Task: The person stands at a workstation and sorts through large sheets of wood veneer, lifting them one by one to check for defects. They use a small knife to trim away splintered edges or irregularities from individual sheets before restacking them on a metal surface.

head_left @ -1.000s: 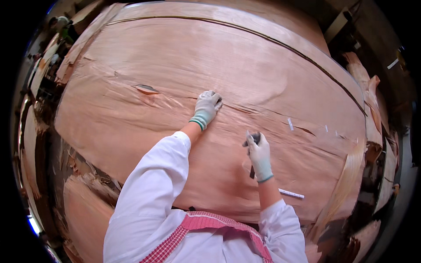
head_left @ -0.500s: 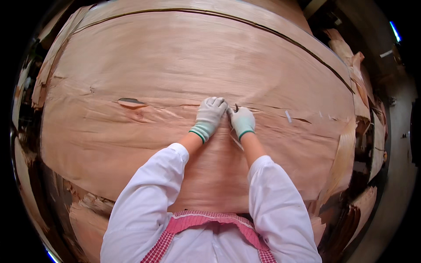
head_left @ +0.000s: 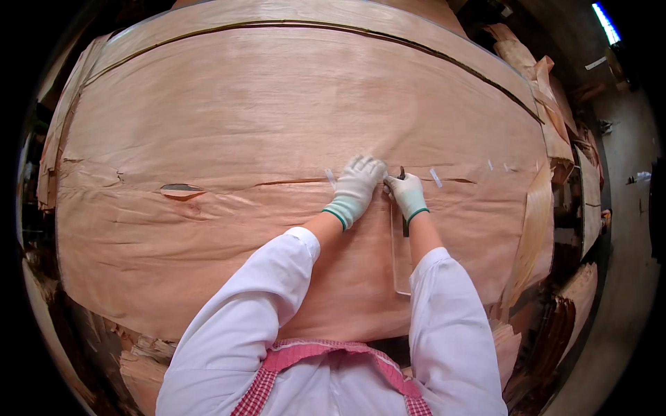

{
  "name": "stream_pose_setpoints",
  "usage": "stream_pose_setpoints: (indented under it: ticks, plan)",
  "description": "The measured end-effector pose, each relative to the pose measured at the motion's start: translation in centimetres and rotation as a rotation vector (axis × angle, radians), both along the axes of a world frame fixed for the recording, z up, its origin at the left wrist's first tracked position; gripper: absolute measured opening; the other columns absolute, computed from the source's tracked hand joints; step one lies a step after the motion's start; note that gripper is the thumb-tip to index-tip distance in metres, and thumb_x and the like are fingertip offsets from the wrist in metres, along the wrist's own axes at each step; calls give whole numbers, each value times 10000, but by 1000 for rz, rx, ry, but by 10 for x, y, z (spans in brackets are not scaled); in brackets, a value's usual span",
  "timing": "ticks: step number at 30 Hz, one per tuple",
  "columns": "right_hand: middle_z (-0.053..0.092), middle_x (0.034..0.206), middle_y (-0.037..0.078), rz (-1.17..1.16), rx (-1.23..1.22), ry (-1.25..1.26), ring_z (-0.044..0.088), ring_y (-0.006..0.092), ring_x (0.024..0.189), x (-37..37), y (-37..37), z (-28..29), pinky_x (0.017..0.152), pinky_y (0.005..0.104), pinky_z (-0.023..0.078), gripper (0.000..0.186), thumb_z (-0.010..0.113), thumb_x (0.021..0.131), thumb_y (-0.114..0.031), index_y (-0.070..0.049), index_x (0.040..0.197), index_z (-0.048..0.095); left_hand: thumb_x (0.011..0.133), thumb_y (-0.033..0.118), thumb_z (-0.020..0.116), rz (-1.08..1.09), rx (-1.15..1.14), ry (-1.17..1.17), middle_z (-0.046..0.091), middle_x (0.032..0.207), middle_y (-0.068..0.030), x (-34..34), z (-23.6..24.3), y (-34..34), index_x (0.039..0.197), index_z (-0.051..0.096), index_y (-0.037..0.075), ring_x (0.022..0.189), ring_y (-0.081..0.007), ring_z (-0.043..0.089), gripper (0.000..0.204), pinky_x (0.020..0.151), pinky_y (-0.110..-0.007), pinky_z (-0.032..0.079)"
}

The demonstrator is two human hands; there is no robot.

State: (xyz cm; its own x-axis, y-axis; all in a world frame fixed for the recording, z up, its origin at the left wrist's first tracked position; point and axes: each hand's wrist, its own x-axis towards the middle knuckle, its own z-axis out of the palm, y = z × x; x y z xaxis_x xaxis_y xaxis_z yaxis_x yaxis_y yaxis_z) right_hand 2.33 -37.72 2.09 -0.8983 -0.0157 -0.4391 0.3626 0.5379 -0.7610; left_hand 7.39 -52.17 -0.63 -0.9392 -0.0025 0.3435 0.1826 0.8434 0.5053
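While the veneer sheet (head_left: 291, 104) spreads around the narrow split (head_left: 288, 182), w/ a hole (head_left: 182, 187) to its L & a tape pc. (head_left: 330, 178) at its R end, the L hand (head_left: 357, 187) sits just R of it, open, palm-down. Farther R of the split, the R hand (head_left: 408, 194) grips a dark tool (head_left: 405, 227), clear strip (head_left: 395, 262) alongside; if the L hand lifts or the tool's tip digs in, the sheet could shift or tear.

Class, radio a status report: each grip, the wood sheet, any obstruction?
Left grip on wood sheet. Right grip closed around dark tool. Long split visible left of both. No obstruction seen at either.
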Motion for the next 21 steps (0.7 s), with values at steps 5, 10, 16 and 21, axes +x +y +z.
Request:
stream_pose_setpoints:
  ticks: [5, 10, 16, 21]
  plan:
    - [657, 940, 277, 113, 508, 173, 637, 398, 902, 11, 19, -26, 773, 452, 482, 406, 612, 814, -360, 31, 904, 675, 919, 214, 473, -459, -115, -521, 545, 1230, -162, -18, 35, 2, 1177, 529, 96, 1227, -275, 466, 289, 1061, -413, 377]
    - [631, 807, 198, 578, 748, 532, 590, 376, 755, 5, 57, 20, 693, 467, 453, 247, 662, 825, -230, 2, 812, 576, 866, 194, 483, -225, -668, 8, 554, 1299, -176, -5, -17, 55, 1142, 634, 2, 1255, -321, 477, 368, 1124, -425, 297]
    - [470, 651, -2, 206, -132, 411, 424, 61, 535, 21, 44, 106, 478, 228, 345, 224, 548, 983, -229, -87, 826, 478, 822, 115, 528, -236, -93, -205, 580, 1253, -139, 17, 29, -1, 1175, 620, 39, 1252, -315, 464, 372, 1071, -426, 354]
    - [461, 652, -11, 209, -303, 429, 420, 64, 512, 160, -16, 158, 454, 209, 343, 161, 520, 995, -204, -94, 893, 462, 893, 103, 452, 391, -144, 141, 588, 1197, -184, 174, -4, -124, 1229, 549, -1, 1126, -340, 548, 365, 1020, -412, 404]
